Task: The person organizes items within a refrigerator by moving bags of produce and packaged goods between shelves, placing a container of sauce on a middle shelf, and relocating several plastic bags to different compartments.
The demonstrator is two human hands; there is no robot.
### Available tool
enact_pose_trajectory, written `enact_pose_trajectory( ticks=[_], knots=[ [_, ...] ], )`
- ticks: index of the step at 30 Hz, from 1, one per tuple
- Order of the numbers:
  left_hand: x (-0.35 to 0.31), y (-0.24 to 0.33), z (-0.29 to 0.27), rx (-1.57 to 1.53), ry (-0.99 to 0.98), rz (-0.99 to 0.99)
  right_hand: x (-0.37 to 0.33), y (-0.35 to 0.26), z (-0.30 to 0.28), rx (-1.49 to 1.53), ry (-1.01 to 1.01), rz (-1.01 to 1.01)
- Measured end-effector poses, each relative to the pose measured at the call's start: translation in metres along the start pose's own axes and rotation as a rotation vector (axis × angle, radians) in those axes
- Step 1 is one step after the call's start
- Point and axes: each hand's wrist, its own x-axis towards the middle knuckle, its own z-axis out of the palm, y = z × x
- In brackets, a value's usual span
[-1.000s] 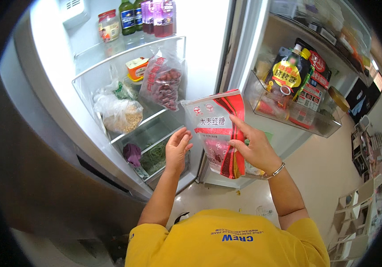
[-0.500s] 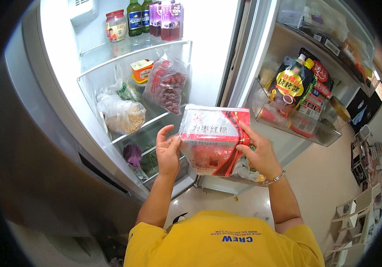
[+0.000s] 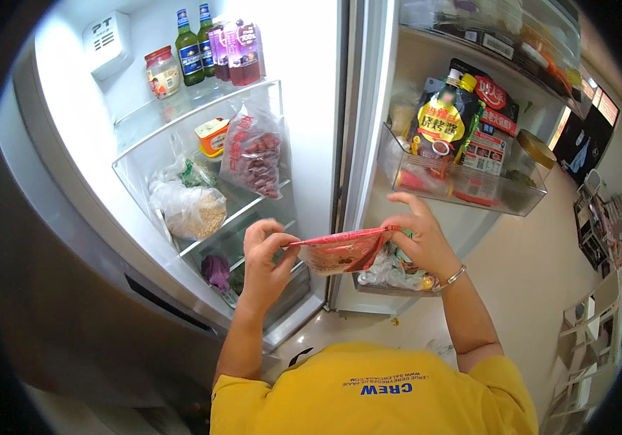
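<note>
A red and pink printed food pouch hangs between my two hands in front of the open fridge. Its top edge is pinched at the left corner by my left hand. Thumb and fingers of my right hand grip the right corner, with the index finger raised. The pouch is tilted so that its top edge faces me and only a shortened front shows. Behind it, a clear bag of dark red dates sits on the fridge's middle shelf, beside an orange tub and a plastic bag of beige beans or nuts.
Green bottles, purple drink bottles and a red-lidded jar stand on the upper shelf. Sauce pouches fill a rack on the open door. A purple vegetable lies lower. White chairs stand far right.
The pouch has tipped from showing its broad front to showing mainly its top edge. Both hands now pinch its upper corners. The view has shifted slightly, showing more of the upper shelf.
</note>
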Motion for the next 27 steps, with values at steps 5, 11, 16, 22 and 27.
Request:
enact_pose_trajectory(
  ticks=[5, 11, 16, 22, 27],
  knots=[
    [-0.003, -0.031, 0.027, -1.187, -0.083, -0.36, -0.014, 0.007, 0.016, 1.06, -0.004, 0.724],
    [-0.019, -0.007, 0.052, -1.375, -0.044, -0.531, -0.028, 0.009, 0.034, 1.242, 0.361, 0.757],
    [-0.028, 0.003, 0.071, -0.962, -0.174, -0.543, -0.048, 0.015, 0.035, 1.302, 0.441, 0.878],
    [-0.019, 0.043, 0.059, -0.976, 0.037, -0.526, -0.065, 0.009, 0.031, 1.419, 0.168, 0.68],
    [-0.013, 0.052, 0.074, -0.761, 0.013, -0.302, -0.066, -0.024, -0.001, 0.685, -0.091, 0.621]
  ],
)
